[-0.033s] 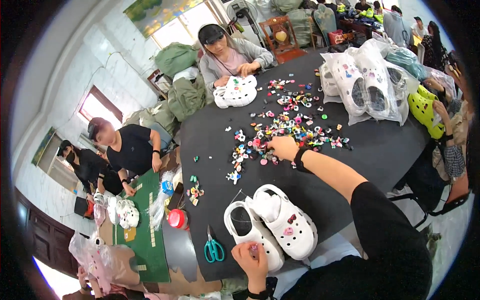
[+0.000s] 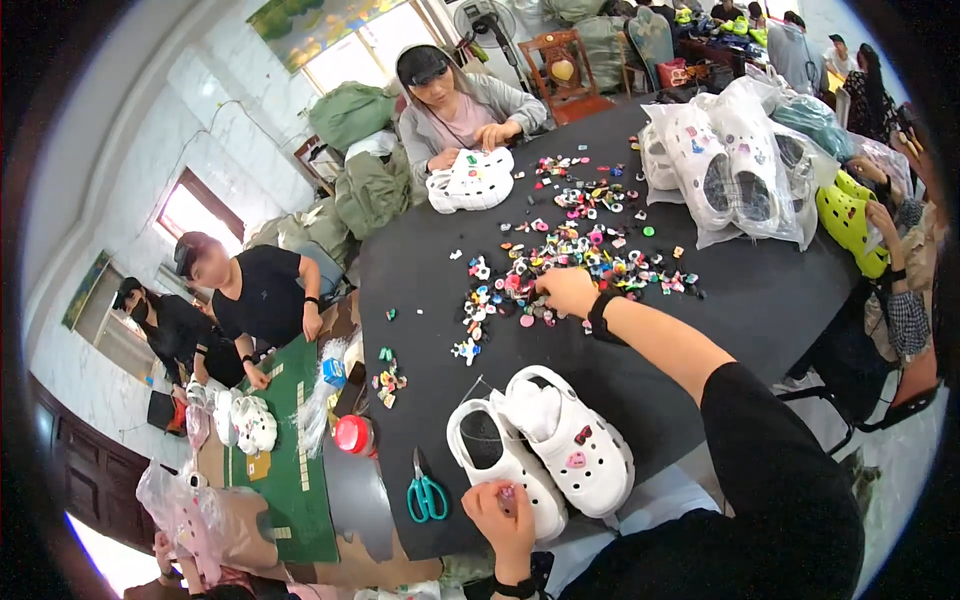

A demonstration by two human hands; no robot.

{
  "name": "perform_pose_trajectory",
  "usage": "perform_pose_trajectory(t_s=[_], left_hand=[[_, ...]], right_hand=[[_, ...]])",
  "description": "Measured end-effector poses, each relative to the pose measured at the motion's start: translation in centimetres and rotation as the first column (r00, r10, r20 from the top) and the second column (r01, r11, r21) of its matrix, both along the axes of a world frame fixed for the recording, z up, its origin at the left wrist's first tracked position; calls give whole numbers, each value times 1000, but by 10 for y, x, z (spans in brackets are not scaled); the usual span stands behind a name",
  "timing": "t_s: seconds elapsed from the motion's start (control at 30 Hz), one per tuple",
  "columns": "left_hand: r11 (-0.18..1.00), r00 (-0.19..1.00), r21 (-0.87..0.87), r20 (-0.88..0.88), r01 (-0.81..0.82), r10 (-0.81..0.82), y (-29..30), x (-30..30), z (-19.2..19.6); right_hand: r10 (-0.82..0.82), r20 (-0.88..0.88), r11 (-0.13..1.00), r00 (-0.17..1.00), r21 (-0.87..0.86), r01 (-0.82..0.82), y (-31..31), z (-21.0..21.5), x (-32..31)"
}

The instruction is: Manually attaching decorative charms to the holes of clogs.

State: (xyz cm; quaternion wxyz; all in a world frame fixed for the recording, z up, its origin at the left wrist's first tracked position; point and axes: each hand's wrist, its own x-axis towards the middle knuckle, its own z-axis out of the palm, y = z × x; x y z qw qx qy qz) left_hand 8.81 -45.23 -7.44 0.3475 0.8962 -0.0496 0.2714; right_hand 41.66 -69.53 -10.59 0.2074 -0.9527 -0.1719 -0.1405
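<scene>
A pair of white clogs lies in front of me, joined by a thin clear tie. The right clog (image 2: 580, 452) carries a red charm and a pink charm. At the toe of the left clog (image 2: 478, 425), my left hand (image 2: 497, 520) is closed with a small pink charm (image 2: 508, 498) at its fingertips. My right hand (image 2: 568, 292) reaches far forward into a heap of small coloured shoe charms (image 2: 610, 262). Its fingers are bent down among them, and what they pinch, if anything, is hidden.
Teal-handled scissors (image 2: 427, 497) lie left of the clogs, near a red-lidded jar (image 2: 353, 436). Bagged white clogs (image 2: 735, 165) stand at the far right beside a yellow-green clog (image 2: 850, 225). Across the black table (image 2: 420, 270), a person handles another white clog (image 2: 470, 182). Others work at left.
</scene>
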Motion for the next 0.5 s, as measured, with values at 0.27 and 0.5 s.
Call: perform_pose_trajectory(t_s=[0.27,0.5], left_hand=[[999,1000,-51,-3,3,-3,-3,-2,-3],[998,1000,-58,-21,-1,0,-2,-6,0]], right_hand=[[97,-157,875,983,484,-9,-41,-6,12],[728,-336,87,598,910,406,-46,42,-51]])
